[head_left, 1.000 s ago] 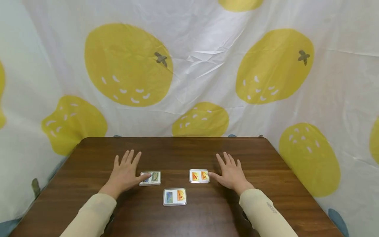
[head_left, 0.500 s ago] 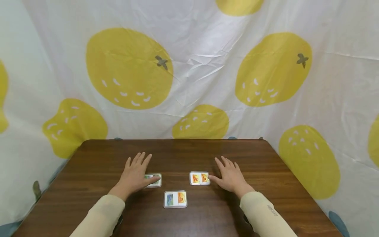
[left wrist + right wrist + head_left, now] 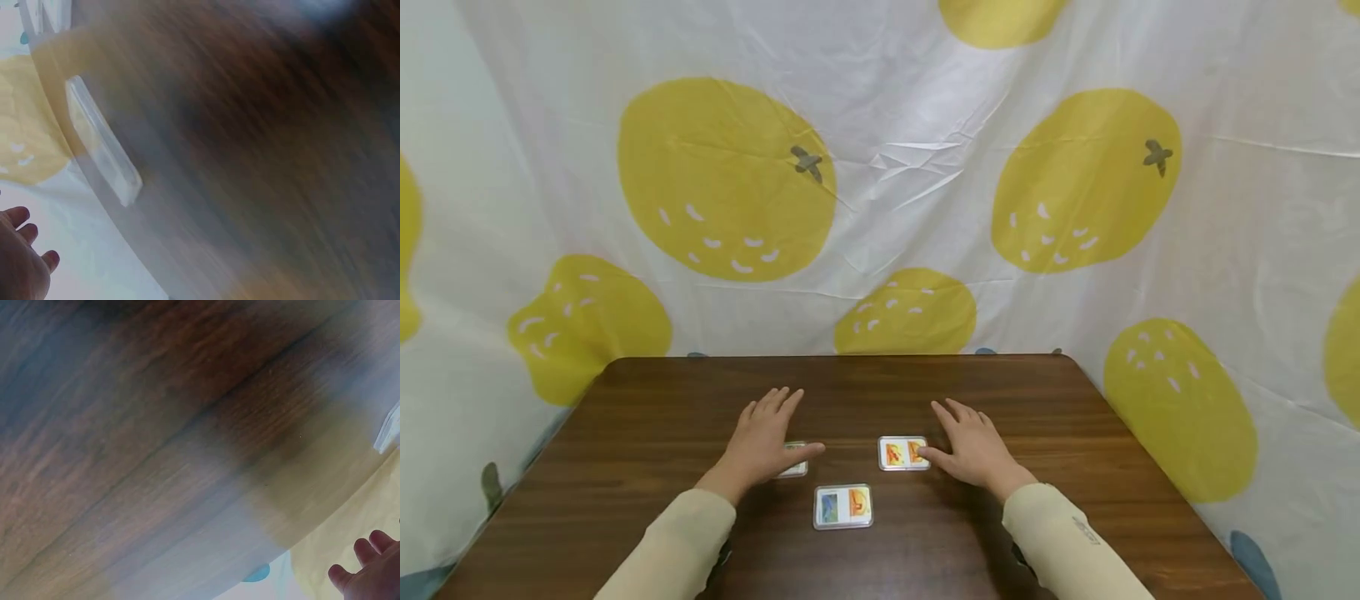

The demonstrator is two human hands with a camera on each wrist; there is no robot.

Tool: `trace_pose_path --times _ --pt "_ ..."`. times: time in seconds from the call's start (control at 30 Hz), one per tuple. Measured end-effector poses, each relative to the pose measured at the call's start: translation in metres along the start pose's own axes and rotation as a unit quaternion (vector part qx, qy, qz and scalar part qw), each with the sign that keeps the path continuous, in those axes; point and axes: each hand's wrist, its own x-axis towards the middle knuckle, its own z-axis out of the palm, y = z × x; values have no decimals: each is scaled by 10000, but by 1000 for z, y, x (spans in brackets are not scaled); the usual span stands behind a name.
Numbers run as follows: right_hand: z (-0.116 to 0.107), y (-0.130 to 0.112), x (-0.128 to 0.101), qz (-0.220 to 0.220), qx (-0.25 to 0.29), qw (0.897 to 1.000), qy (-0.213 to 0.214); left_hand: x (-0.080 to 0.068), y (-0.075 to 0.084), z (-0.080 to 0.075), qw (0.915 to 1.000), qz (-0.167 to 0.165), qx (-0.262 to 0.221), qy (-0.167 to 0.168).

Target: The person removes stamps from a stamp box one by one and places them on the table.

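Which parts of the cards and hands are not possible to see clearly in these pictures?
- Left card, head view: mostly covered by the left hand; its picture is hidden.
- Card, left wrist view: motion blur, seen edge-on.
- Card, right wrist view: cut by the frame edge.
- Right hand: whether its thumb touches the orange card is unclear.
- Front card: drawings too small.

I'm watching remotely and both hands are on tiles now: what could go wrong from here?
The left hand covers most of the left tile, so its picture is hidden; a push could shift it unseen. The right hand touches only the right tile's edge, so it might skid toward the near tile on the smooth table.
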Motion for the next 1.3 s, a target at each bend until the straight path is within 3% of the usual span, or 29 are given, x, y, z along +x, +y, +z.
trace_pose_path --times 0.3,0.53,0.93,1.3 --pt "-2 3 1 -129 107 9999 25 13 14 5 9996 60 -280 -70" --pt "0 5 3 -227 337 9992 43 19 23 15 9964 -10 -821 -228" --pt "7 9 6 -364 784 9963 -32 26 45 26 9825 -139 -1735 -670" --pt "10 2 10 -225 1101 9936 -100 34 51 44 9782 -104 -1829 -977"
